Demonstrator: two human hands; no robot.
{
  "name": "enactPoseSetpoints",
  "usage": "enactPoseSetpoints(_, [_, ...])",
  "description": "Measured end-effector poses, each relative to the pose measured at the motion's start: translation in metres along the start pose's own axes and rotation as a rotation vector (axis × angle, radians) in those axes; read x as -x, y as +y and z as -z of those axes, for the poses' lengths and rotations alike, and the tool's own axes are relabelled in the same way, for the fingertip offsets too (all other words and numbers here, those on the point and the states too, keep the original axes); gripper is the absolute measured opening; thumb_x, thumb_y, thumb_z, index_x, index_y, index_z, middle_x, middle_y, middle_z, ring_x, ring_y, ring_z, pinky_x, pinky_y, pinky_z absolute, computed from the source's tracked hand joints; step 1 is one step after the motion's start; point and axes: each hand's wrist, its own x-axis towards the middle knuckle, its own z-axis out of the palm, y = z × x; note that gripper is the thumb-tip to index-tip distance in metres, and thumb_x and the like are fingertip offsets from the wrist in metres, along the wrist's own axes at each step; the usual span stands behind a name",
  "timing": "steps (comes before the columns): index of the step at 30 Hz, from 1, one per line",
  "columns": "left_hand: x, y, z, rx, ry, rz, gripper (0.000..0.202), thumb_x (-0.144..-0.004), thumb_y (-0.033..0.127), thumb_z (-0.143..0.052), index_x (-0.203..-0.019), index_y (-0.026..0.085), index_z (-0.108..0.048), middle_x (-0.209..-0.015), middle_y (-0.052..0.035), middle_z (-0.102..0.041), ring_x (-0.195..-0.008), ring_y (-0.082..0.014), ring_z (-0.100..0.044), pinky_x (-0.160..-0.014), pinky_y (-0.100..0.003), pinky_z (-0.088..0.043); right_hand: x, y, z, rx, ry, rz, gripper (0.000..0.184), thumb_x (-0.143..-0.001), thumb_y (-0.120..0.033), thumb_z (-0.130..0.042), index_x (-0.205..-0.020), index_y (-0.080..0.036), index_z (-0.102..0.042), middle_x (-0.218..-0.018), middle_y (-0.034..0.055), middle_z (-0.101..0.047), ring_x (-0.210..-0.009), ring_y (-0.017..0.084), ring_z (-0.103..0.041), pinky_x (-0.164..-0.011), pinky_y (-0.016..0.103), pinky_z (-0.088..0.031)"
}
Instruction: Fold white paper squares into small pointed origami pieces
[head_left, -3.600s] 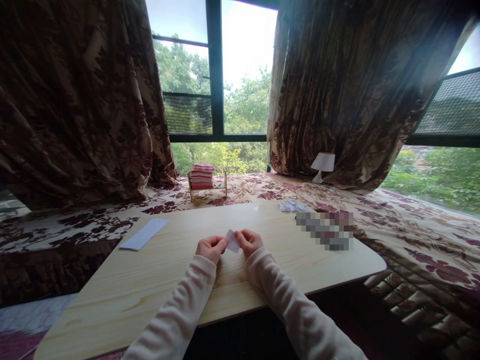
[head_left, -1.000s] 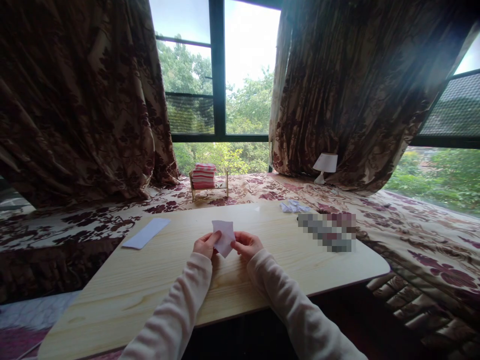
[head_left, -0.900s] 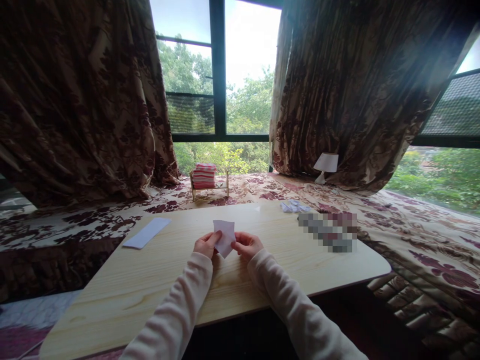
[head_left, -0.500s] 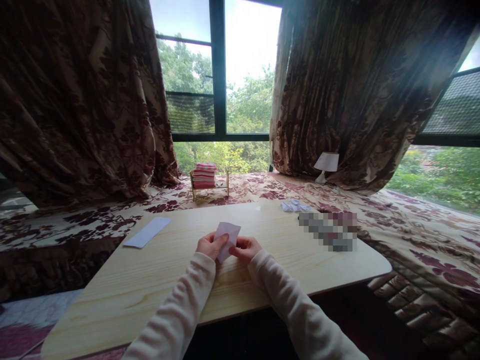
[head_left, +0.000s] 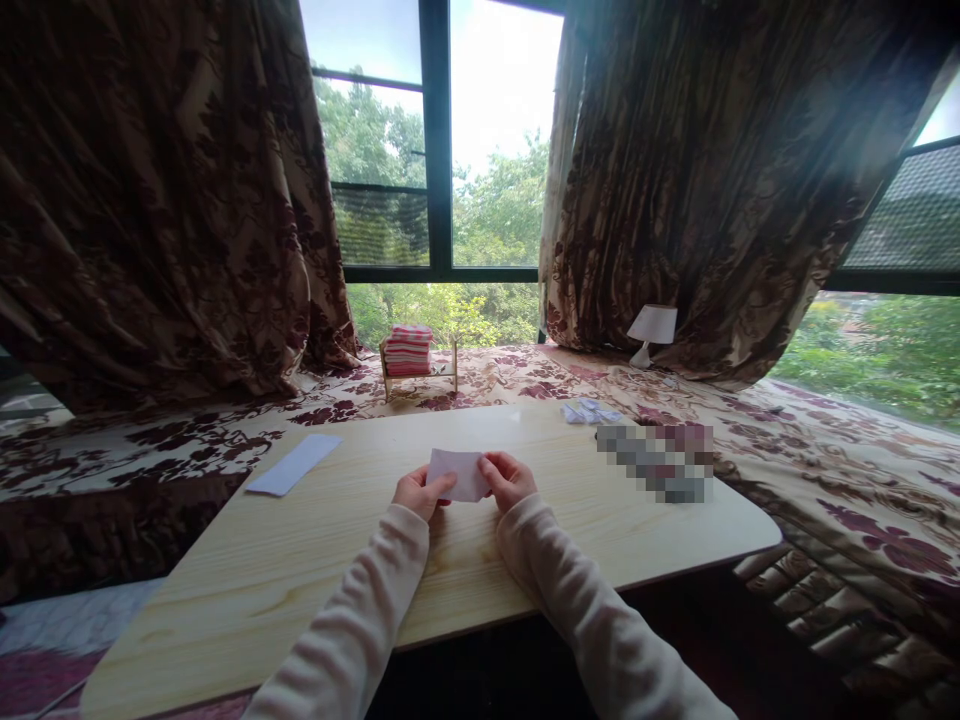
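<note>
A small folded piece of white paper (head_left: 459, 473) is held just above the light wooden table (head_left: 315, 560), near its middle. My left hand (head_left: 420, 492) pinches the paper's lower left corner with closed fingers. My right hand (head_left: 510, 478) pinches its right edge, fingers also closed. The paper lies roughly level between the two hands, its long side left to right. Both arms wear pale long sleeves.
A white paper strip (head_left: 294, 465) lies at the table's far left. Small folded paper pieces (head_left: 589, 411) sit at the far right, beside a blurred patch (head_left: 654, 460). Behind are a floral cloth, a small wooden rack with striped cloth (head_left: 409, 353), a white lamp (head_left: 651, 332) and curtains.
The paper has grown from a small folded piece to a wider one and has turned from upright to lying level. My right hand shifted to its right edge.
</note>
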Motion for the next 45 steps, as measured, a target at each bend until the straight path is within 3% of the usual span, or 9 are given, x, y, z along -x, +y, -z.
enactPoseSetpoints(6, [0.001, 0.002, 0.0, 0.018, 0.036, -0.054, 0.035, -0.047, 0.032, -0.073, -0.077, 0.014, -0.066, -0.059, -0.0002, -0.063, -0.051, -0.0101, -0.054, -0.051, -0.022, -0.044, 0.004, 0.005, -0.002, 0.066, 0.022, 0.099, 0.022, -0.069, -0.037, -0.055, -0.074, -0.017, -0.062, -0.06, 0.0009, -0.057, -0.052, 0.012, -0.048, -0.046, 0.023, -0.039])
enactPoseSetpoints(10, [0.003, -0.005, -0.004, -0.051, 0.057, -0.071, 0.027, -0.044, 0.03, -0.074, -0.061, 0.011, -0.066, -0.052, -0.0008, -0.061, -0.045, -0.009, -0.051, -0.044, -0.02, -0.039, 0.005, 0.005, -0.004, 0.069, 0.007, 0.151, 0.018, -0.065, -0.032, -0.057, -0.075, -0.018, -0.064, -0.071, 0.0026, -0.061, -0.062, 0.014, -0.052, -0.052, 0.024, -0.042])
enactPoseSetpoints(17, [-0.003, -0.004, 0.002, -0.077, 0.12, -0.1, 0.025, -0.047, 0.032, -0.072, -0.061, 0.013, -0.064, -0.051, 0.0015, -0.061, -0.047, -0.0101, -0.052, -0.047, -0.02, -0.041, 0.003, 0.002, -0.004, -0.083, 0.004, 0.079, 0.041, -0.067, -0.032, -0.054, -0.106, -0.019, -0.049, -0.067, -0.0019, -0.056, -0.048, 0.009, -0.049, -0.041, 0.021, -0.042])
enactPoseSetpoints(23, [0.0, -0.007, -0.004, -0.06, 0.068, -0.102, 0.032, -0.045, 0.025, -0.07, -0.075, 0.014, -0.064, -0.057, 0.001, -0.063, -0.05, -0.0113, -0.055, -0.048, -0.021, -0.042, 0.005, 0.003, -0.004, -0.037, -0.054, 0.111, 0.03, -0.067, -0.027, -0.053, -0.095, -0.019, -0.056, -0.063, -0.0021, -0.057, -0.047, 0.009, -0.048, -0.041, 0.021, -0.039])
enactPoseSetpoints(26, [0.004, -0.005, -0.006, -0.071, 0.045, -0.086, 0.027, -0.048, 0.025, -0.069, -0.072, 0.013, -0.066, -0.056, -0.0001, -0.064, -0.05, -0.0107, -0.054, -0.048, -0.02, -0.042, 0.006, 0.005, -0.004, -0.008, -0.055, 0.116, 0.024, -0.067, -0.027, -0.054, -0.087, -0.017, -0.061, -0.067, 0.0012, -0.061, -0.055, 0.012, -0.053, -0.048, 0.023, -0.042])
enactPoseSetpoints(32, [0.001, 0.0, 0.002, -0.085, 0.082, -0.068, 0.022, -0.05, 0.028, -0.069, -0.064, 0.012, -0.067, -0.055, -0.0002, -0.064, -0.049, -0.0099, -0.053, -0.049, -0.02, -0.041, 0.01, 0.005, -0.005, 0.115, -0.14, 0.134, 0.045, -0.057, -0.025, -0.063, -0.102, -0.017, -0.061, -0.078, 0.0036, -0.063, -0.065, 0.014, -0.055, -0.047, 0.021, -0.044])
enactPoseSetpoints(38, [-0.001, -0.003, 0.001, -0.112, 0.063, -0.08, 0.027, -0.053, 0.034, -0.068, -0.067, 0.011, -0.067, -0.054, -0.0015, -0.063, -0.045, -0.01, -0.052, -0.045, -0.021, -0.041, 0.007, 0.008, -0.007, 0.031, -0.045, 0.094, 0.037, -0.064, -0.03, -0.058, -0.097, -0.016, -0.064, -0.076, 0.0041, -0.065, -0.062, 0.014, -0.057, -0.053, 0.024, -0.046])
enactPoseSetpoints(45, [0.008, -0.006, -0.007, -0.228, -0.004, -0.239, 0.033, -0.06, 0.03, -0.062, -0.087, 0.011, -0.066, -0.058, -0.0001, -0.059, -0.048, -0.0079, -0.049, -0.044, -0.019, -0.038, -0.002, 0.006, 0.001, -0.035, 0.038, -0.001, 0.036, -0.068, -0.04, -0.054, -0.086, -0.012, -0.069, -0.064, 0.0029, -0.065, -0.055, 0.015, -0.054, -0.048, 0.024, -0.042])
